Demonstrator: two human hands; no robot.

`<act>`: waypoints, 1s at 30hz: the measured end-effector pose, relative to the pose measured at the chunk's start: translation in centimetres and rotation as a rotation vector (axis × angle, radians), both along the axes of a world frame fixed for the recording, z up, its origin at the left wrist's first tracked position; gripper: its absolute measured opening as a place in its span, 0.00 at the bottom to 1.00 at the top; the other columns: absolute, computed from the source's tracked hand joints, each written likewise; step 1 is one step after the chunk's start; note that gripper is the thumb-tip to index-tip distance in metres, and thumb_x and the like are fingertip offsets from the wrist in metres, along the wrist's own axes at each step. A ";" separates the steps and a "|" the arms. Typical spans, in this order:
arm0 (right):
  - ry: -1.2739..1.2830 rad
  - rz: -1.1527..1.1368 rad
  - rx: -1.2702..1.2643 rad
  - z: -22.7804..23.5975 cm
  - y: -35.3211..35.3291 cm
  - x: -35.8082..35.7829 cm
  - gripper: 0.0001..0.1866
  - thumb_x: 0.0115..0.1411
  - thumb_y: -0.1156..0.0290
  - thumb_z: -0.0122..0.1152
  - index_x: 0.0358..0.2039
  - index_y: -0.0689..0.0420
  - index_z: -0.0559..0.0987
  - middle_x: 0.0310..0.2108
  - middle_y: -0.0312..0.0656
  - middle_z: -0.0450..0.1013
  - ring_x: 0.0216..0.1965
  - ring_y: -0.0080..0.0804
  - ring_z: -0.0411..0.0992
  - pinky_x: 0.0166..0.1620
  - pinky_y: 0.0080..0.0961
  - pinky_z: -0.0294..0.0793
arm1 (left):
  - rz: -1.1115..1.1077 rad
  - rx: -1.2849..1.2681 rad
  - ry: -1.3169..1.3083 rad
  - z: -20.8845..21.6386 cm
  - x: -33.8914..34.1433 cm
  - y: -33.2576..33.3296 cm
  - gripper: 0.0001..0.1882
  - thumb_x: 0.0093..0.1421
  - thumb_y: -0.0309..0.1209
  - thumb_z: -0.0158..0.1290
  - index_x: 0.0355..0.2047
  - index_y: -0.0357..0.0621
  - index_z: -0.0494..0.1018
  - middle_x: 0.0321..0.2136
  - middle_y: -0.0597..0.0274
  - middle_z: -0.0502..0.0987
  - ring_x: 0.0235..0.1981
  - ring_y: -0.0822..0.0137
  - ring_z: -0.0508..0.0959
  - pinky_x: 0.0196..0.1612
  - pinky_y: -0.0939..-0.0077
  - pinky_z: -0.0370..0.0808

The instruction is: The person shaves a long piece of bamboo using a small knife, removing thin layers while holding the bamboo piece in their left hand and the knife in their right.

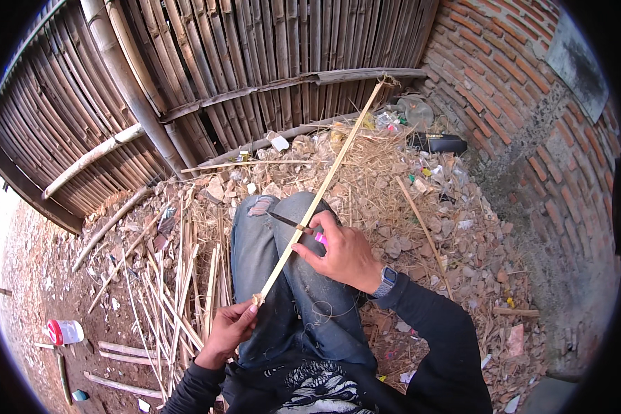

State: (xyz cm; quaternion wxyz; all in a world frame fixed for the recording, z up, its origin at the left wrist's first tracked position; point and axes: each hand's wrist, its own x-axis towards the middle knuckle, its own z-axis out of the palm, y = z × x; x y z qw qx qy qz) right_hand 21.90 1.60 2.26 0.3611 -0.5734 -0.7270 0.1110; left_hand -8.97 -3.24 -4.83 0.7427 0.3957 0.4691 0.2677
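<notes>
A long, pale bamboo strip (332,172) slants across my knees, its far end up near the bamboo wall. My left hand (229,330) pinches its near end, where a small curl of shaving shows. In my right hand (341,252) is a knife with a dark, narrow blade (287,221) that points left across the strip. A pink piece, perhaps part of the handle, shows between the right fingers. The right thumb lies against the strip just below the blade. A thin curled shaving (322,312) rests on my jeans.
Several split bamboo strips (179,297) lie in a pile on the ground at my left. Farther left is a red and white plastic tub (65,332). Rubble and straw (372,165) spread ahead, with a black object (437,143) by the brick wall (490,76). A bamboo wall (255,55) stands in front.
</notes>
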 end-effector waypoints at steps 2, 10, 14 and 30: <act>0.000 0.056 0.088 0.2 0.0 0.4 0.24 0.61 0.52 0.70 0.43 0.56 0.69 0.21 0.47 0.75 0.24 0.54 0.79 0.27 0.43 0.76 | -0.005 -0.061 -0.038 0.3 0.1 -0.2 0.16 0.73 0.37 0.55 0.54 0.42 0.80 0.23 0.71 0.71 0.15 0.83 0.59 0.18 0.85 0.52; 0.108 -0.317 0.125 3.1 7.3 10.0 0.20 0.75 0.57 0.51 0.31 0.61 0.73 0.18 0.54 0.69 0.22 0.59 0.72 0.25 0.47 0.64 | -0.029 -0.075 -0.029 1.1 0.6 0.0 0.17 0.74 0.39 0.52 0.30 0.42 0.76 0.19 0.72 0.67 0.14 0.82 0.59 0.18 0.83 0.52; 0.033 -0.395 0.143 2.4 8.5 10.5 0.19 0.74 0.60 0.51 0.30 0.61 0.73 0.18 0.55 0.70 0.21 0.58 0.72 0.24 0.47 0.65 | -0.052 -0.090 -0.039 1.4 0.6 0.4 0.15 0.74 0.38 0.52 0.38 0.40 0.80 0.20 0.72 0.67 0.14 0.82 0.58 0.17 0.83 0.52; -0.100 -0.336 0.004 1.2 4.7 7.1 0.18 0.74 0.59 0.50 0.30 0.57 0.74 0.17 0.55 0.72 0.22 0.61 0.74 0.24 0.53 0.70 | -0.100 -0.516 -0.491 1.8 3.4 2.4 0.23 0.76 0.43 0.46 0.62 0.42 0.70 0.23 0.70 0.65 0.15 0.80 0.56 0.19 0.84 0.53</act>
